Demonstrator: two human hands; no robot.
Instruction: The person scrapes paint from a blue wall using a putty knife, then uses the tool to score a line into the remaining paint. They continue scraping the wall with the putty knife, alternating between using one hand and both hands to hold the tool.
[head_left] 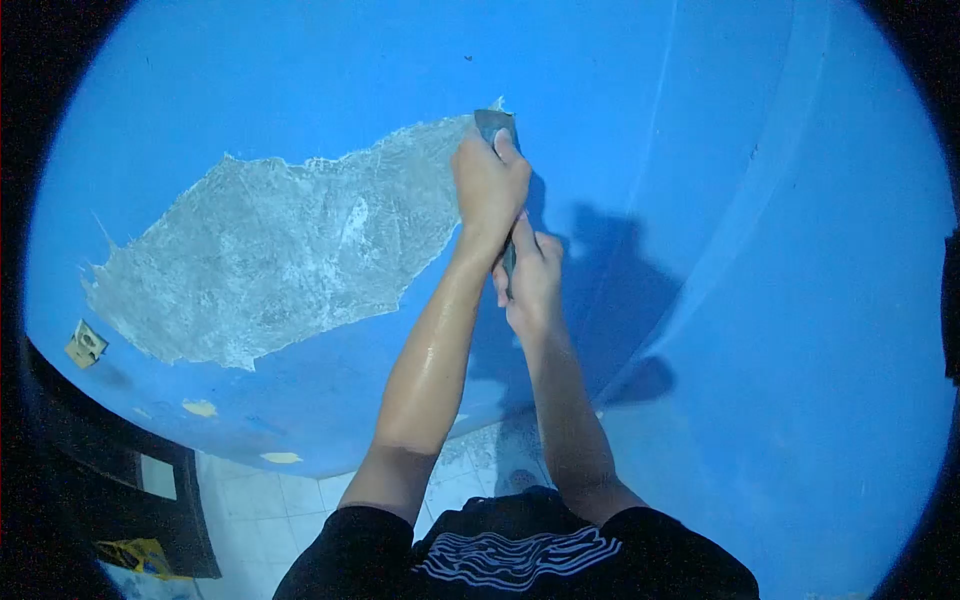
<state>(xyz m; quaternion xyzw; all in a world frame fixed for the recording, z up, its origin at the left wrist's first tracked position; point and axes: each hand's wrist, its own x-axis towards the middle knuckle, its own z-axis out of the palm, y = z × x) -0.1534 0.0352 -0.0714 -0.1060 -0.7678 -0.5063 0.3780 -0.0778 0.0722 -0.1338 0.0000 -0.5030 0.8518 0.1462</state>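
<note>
A scraper (492, 120) with a dark, flat blade stands nearly upright against the blue wall (340, 80). Its blade meets the upper right end of a bare grey patch (290, 250) with ragged paint edges. My left hand (490, 185) is closed around the tool just below the blade, one digit pressed along it. Lower down, my right hand (535, 275) grips the handle, its index finger stretched upward. Most of the handle is hidden by my hands. A small flake of lifted paint (497, 103) shows at the blade's tip.
A wall socket (86, 344) sits left of the grey patch. Below are pale yellow spots (281, 457) on the wall and a white tiled floor (265, 510). Dark furniture (110, 480) stands at lower left, with a yellow item (140, 556) beside it. A wall corner runs at right.
</note>
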